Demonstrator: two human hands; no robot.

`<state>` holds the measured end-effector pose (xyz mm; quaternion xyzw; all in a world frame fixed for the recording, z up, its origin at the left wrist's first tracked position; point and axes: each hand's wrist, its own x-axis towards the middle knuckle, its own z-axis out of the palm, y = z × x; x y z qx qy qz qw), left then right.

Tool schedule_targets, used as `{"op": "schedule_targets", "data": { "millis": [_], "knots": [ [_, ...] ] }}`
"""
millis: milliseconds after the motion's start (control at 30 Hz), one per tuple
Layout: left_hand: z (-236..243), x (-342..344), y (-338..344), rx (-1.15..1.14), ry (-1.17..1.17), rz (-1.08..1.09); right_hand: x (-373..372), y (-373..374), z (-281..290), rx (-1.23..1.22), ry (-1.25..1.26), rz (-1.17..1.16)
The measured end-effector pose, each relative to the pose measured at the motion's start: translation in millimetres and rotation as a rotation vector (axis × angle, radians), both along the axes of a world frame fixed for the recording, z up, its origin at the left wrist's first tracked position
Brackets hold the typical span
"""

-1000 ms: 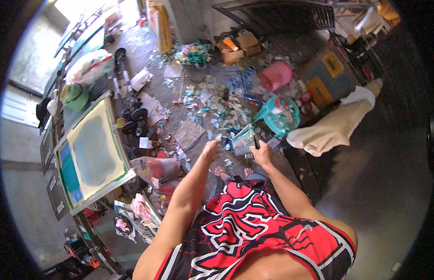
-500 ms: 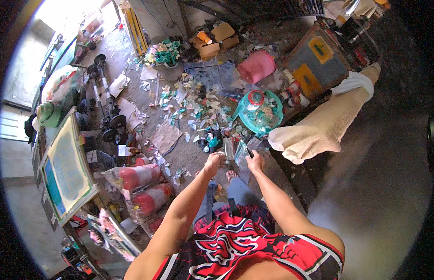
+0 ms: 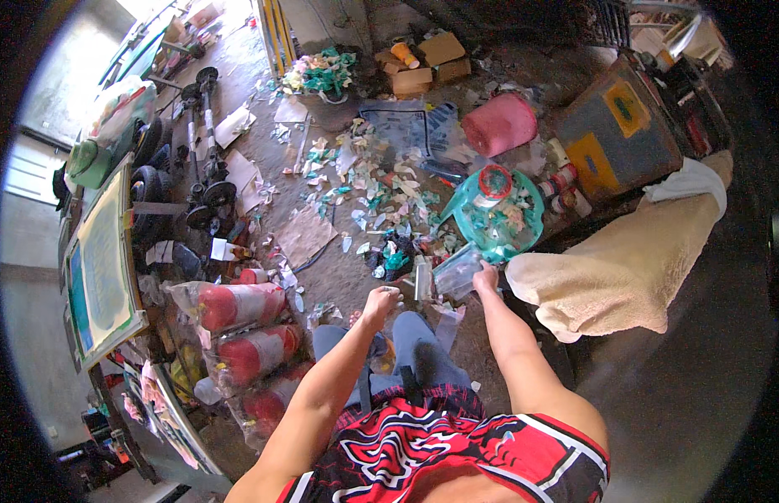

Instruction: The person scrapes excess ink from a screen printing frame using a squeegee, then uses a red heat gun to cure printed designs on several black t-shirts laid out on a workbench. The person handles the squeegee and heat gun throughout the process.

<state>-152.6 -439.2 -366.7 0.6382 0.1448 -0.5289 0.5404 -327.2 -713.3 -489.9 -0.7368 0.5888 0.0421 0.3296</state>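
Note:
My left hand (image 3: pixel 382 305) is closed in front of my knees, with something small and pale at its fingertips that I cannot make out. My right hand (image 3: pixel 487 278) is closed at the near end of a clear plastic piece (image 3: pixel 458 272), bag or sheet, which lies against the near side of a teal basin (image 3: pixel 538 220). Between my hands a narrow grey-silver block (image 3: pixel 423 278) stands upright. In the basin lie scraps and a clear container with a red rim (image 3: pixel 495 182). A dark bundle with teal scraps (image 3: pixel 392 256) lies just beyond my left hand.
Pale and teal scraps (image 3: pixel 347 176) litter the floor ahead. A pink bucket (image 3: pixel 499 124) lies beyond the basin. A cream cloth (image 3: pixel 603 264) drapes over something at the right. Wrapped red cylinders (image 3: pixel 257 346) are stacked at my left, near metal axles (image 3: pixel 212 159) and a framed screen (image 3: pixel 104 272).
My view has shifted, so the surroundings sit differently. My right hand has moved right with the clear plastic, toward the basin; the dark item seen at its fingers no longer shows. My hands are farther apart.

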Motion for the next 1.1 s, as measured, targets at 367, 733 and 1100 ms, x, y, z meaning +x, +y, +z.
{"op": "schedule_targets", "data": {
  "millis": [367, 733, 1100],
  "knots": [
    [162.1, 31.5, 36.3, 0.246, -0.567, -0.206, 90.0, 134.8, 188.0, 0.605, -0.312, 0.463],
    [262.3, 85.1, 150.8, -0.103, -0.598, 1.071, 270.9, 370.7, 391.6, 1.317, -0.5, 0.541],
    [321.9, 115.8, 268.0, -0.531, -0.58, 1.31, 319.5, 497.1, 398.4, 1.261, -0.645, 0.787]
  ]
}}
